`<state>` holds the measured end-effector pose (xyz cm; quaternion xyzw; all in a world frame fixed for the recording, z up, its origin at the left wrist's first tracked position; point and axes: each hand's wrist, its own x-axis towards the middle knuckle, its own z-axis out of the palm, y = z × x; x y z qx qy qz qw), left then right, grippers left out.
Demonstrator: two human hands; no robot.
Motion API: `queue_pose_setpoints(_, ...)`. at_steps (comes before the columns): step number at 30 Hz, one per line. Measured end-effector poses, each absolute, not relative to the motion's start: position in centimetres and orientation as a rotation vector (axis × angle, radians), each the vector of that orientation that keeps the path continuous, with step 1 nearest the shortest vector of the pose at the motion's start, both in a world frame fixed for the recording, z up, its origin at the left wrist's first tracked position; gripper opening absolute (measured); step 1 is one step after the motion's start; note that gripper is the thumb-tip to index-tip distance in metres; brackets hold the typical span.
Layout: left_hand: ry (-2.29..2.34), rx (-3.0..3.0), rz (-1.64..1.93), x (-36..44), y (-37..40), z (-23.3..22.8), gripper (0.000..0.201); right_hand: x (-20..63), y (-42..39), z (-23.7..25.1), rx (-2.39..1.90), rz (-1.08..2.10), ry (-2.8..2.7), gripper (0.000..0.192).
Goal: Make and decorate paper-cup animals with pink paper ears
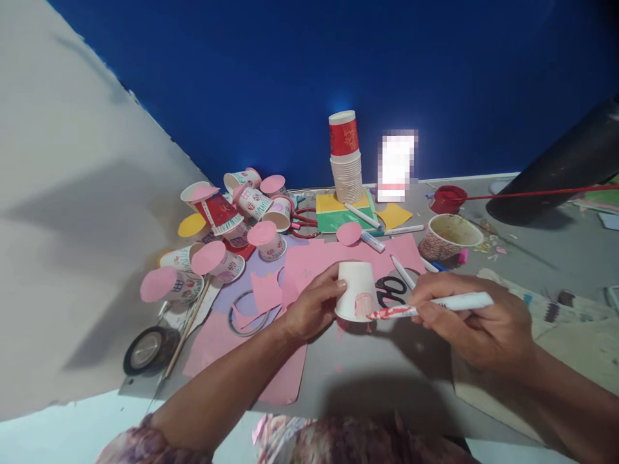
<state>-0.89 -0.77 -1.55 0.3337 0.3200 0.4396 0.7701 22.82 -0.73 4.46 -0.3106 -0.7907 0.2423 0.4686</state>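
Paper cup (356,290), white, sits upside down at mid desk (387,374), over the edge of pink paper sheets (309,264); a pink-red patch shows on its side.

Far left: roll of black tape (147,349) lying flat w/ a thin wooden stick (186,335) beside it. Behind those, a heap of printed paper cups (227,222), most on their sides, several w/ pink paper circles (158,283) over their mouths. A yellow paper oval (191,225) peeks out at the heap's left edge.

Left hand (312,306) wraps the white cup from the left, thumb on top near the base, fingers curled round the wall. Black scissors (391,290) lie just behind the cup, partly hidden by it.

Back centre, vs. the blue wall: a tall stack of cups (345,161), red one on top, standing on yellow and green paper (338,212). Markers (382,229) are scattered in front of that.

Right hand (476,322) is closed round a white marker (435,306), red-smeared tip touching the cup's pink patch.

Behind the right hand: a cup wrapped in yarn (447,237), open side up. Further back a red lid (449,198), and a dark tube (561,171) slants off to the right edge. Patterned cloth (575,335) lies under the right forearm.
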Motion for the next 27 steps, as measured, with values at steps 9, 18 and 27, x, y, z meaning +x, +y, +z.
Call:
queue_pose_setpoints(9,0.606,0.552,0.945,-1.1,-0.3,-1.3,0.046,23.8,1.1,2.5,-0.89,1.176,-1.3,0.012)
queue_pose_setpoints(18,0.647,0.542,0.959,-1.2,-0.5,-0.8,0.078,23.5,1.7,1.7,-0.928,1.385,-1.21,0.03)
queue_pose_setpoints(27,0.607,0.418,0.954,-0.1,-0.6,-1.5,0.07,23.4,-0.2,2.0,-0.947,0.971,-1.465,0.015)
